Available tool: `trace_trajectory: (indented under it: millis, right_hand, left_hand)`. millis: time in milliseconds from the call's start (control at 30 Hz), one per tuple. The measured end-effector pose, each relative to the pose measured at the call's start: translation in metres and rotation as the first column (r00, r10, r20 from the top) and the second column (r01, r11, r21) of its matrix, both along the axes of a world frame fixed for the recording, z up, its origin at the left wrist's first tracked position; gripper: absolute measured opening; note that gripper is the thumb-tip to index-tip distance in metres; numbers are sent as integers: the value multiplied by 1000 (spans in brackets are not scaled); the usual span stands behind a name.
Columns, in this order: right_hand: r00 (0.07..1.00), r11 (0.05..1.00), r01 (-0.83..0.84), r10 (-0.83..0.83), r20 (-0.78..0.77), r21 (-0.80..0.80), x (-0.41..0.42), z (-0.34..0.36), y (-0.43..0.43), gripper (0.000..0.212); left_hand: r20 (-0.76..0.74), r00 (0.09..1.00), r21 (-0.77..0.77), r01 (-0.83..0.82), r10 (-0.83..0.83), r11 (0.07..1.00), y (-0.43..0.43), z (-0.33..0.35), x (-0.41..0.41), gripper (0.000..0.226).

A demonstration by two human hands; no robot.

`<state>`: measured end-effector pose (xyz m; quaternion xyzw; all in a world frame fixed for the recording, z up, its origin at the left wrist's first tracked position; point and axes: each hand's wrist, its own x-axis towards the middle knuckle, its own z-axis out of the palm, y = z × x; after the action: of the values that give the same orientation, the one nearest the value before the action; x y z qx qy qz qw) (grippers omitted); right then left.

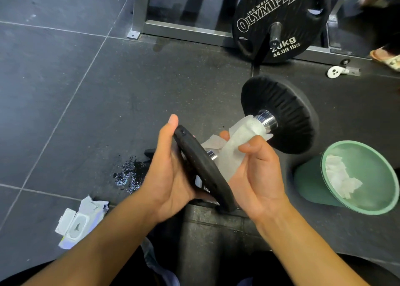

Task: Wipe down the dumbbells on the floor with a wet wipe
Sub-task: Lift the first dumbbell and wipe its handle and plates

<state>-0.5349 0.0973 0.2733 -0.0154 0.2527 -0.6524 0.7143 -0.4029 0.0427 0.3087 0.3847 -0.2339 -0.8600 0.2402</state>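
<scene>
We are midway through wiping the dumbbell [279,114]. Our left hand [166,173] grips the near plate [203,168], and our right hand [257,173] curls round the wet wipe [233,151] wrapped on the chrome handle [265,117]. The far plate seems to rest on the floor. Next, we judge, the wipe should slide along the bar and then go over the plates.

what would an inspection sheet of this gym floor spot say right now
surface: dark floor tiles, wet patch
job's things: dumbbell, wet wipe wrapped round its handle
clutter: wipes pack with lid open; green bin holding used wipes
hands: left hand grips the dumbbell's near end; right hand holds the wet wipe
cables: nothing seen
surroundings: 20kg plate on a bar, someone's sandalled foot
</scene>
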Motion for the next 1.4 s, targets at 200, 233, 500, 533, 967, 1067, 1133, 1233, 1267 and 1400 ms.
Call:
trace_trajectory:
  millis: [200, 233, 500, 533, 967, 1067, 1133, 1233, 1267, 1400]
  right_hand:
    - [999, 999, -17, 16, -28, -32, -2, 6, -2, 36]
    - [999, 999, -15, 14, -31, -39, -2, 7, -2, 36]
    - [999, 996, -49, 50, 10, -81, 0, 6, -2, 34]
    - [999, 997, -21, 19, -29, -79, 0, 7, -1, 29]
    - [1000, 996, -24, 25, 5, -81, -9, 4, -4, 43]
    - [1000, 998, 18, -19, -8, -62, -7, 4, -5, 34]
    - [1000, 999, 18, -18, 5, -49, -6, 2, -4, 36]
    - [999, 999, -18, 17, -29, -45, -4, 1, -3, 34]
    - [999, 999, -5, 3, -47, -43, -4, 2, -2, 32]
    - [999, 997, 44, -45, -23, -60, -5, 6, -3, 19]
  left_hand:
    - [164, 982, -739, 57, 97, 672, -1, -22, 4, 71]
    - [236, 961, -907, 166, 142, 388, -4, -32, 9, 82]
    - [101, 928, -871, 257, 359, -418, -9, -51, 14, 82]
    - [132, 936, -945, 219, 327, -244, -10, -48, 14, 81]
    - [68, 982, -209, -161, 179, 965, -4, -24, 2, 68]
    - [271, 949, -854, 158, 164, 496, -10, -30, 10, 99]
    - [304, 922, -953, 292, 239, 85, -11, -31, 14, 118]
    - [291, 927, -954, 301, 235, -7, -12, -32, 12, 124]
    - [302, 928, -953, 294, 219, 67, -10, -32, 11, 121]
    - [229, 972, -807, 154, 62, 570, -1, -30, 10, 103]
